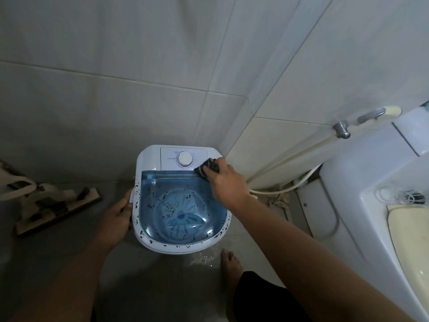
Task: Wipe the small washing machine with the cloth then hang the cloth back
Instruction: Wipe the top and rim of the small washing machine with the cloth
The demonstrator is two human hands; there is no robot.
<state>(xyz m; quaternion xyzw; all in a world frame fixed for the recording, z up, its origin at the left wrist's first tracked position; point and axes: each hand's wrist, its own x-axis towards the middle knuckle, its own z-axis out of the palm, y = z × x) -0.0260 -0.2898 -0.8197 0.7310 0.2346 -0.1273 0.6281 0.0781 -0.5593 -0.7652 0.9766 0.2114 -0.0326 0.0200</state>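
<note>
**Dark cloth meets the far corner of a small washing machine**

Head view: A small white washing machine (148,159) stands on the grey tiled floor (144,287) in the corner of a tiled bathroom, its far side close to the wall. Its translucent blue lid (181,201) is closed and shows the tub below; dark specks dot the lid and the white rim along the left and near edges. A white round dial (185,158) sits on the control panel at the far side.

The right hand (226,182) reaches in from the near right, fingers curled round a bunched dark cloth (207,168) with pale stripes, pressing it on the machine's top at the far right corner, just right of the dial, where the panel meets the lid's far edge. The left hand (120,217) grips the machine's left side, thumb lying on top of the rim and the fingers hidden round the side.

A bare foot (229,261) stands on the floor just near the machine's right near corner, beside a patch of wet floor. To the left, a floor squeegee head (58,212) lies on the floor, well apart from the machine. At right, a white toilet (380,205) fills the edge of the frame, with a bidet sprayer (371,116) on the wall above it and its pale hose (290,156) running down to the floor behind the machine's right side.
</note>
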